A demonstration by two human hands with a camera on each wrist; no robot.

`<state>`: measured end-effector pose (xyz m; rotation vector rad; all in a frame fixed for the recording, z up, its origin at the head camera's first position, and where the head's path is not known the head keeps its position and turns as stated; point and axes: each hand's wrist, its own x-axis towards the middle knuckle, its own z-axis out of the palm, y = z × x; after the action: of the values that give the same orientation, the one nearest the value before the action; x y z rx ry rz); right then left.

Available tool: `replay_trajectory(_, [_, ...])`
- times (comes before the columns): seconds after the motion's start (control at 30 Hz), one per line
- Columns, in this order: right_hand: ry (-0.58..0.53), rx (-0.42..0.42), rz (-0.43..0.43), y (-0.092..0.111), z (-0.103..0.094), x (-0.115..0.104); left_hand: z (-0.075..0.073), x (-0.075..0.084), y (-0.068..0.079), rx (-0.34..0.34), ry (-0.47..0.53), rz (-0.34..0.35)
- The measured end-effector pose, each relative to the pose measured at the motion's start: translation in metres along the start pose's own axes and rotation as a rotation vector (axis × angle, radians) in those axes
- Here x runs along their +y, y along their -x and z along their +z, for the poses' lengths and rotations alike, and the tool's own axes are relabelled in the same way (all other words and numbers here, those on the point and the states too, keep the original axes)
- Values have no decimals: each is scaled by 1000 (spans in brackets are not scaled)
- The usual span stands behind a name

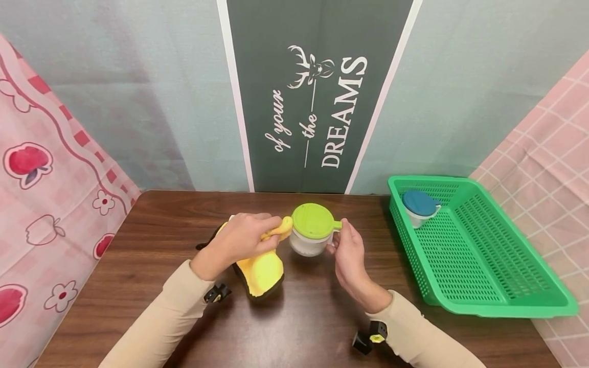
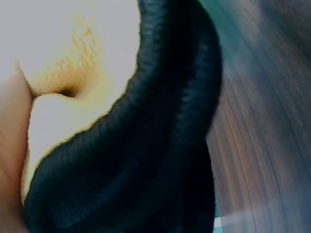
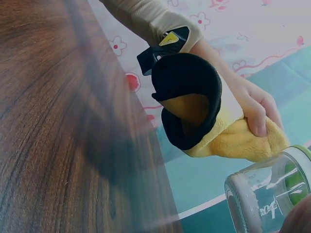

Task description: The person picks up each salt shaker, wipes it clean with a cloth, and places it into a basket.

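Note:
My left hand (image 1: pixel 246 235) grips a yellow cloth (image 1: pixel 267 271) with a black edge, its bunched end touching or very near the side of a clear jar (image 1: pixel 309 245). The jar has a bright green lid (image 1: pixel 314 221) with a side tab, and something white lies in its bottom. My right hand (image 1: pixel 348 253) holds the jar by its handle side. In the right wrist view, the cloth (image 3: pixel 233 141) hangs folded from the left hand (image 3: pixel 255 107) beside the glass jar (image 3: pixel 257 194). The left wrist view is mostly filled by the cloth's dark edge (image 2: pixel 160 121).
A green plastic basket (image 1: pixel 497 309) stands at the right of the brown wooden table (image 1: pixel 313 327). Inside its back left corner sits a similar jar with a blue lid (image 1: pixel 420 203). Curtains hang behind and at both sides.

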<state>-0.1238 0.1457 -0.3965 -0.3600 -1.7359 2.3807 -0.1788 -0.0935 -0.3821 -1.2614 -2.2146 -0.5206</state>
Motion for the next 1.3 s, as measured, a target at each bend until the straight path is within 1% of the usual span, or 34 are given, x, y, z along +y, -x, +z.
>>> replay_trajectory(0.3, [-4, 9, 2, -1, -1, -2, -3, 11, -4, -24, 11, 20])
replay_trajectory(0.53, [2, 19, 1, -1, 0, -1, -1, 23, -11, -18, 60, 92])
replay_trajectory(0.6, [-4, 22, 0, -1, 1, -1, -1, 28, -13, -11, 69, 96])
replay_trajectory(0.73, [-3, 27, -8, -1, 2, 0, -2, 41, -17, -2, 44, 58])
replay_trajectory(0.87, [6, 18, -17, 0, 1, 1, -3, 54, -21, -19, 15, -11])
replay_trajectory(1.0, [0, 13, -17, 1, 1, 1, -2, 63, -24, -31, 4, -70])
replay_trajectory(1.17, [17, -4, -24, 3, 0, 1, 2, 71, -27, -19, -6, -102])
replay_trajectory(1.3, [4, -10, -28, 3, 0, 3, 5, 77, -29, -25, -30, -133])
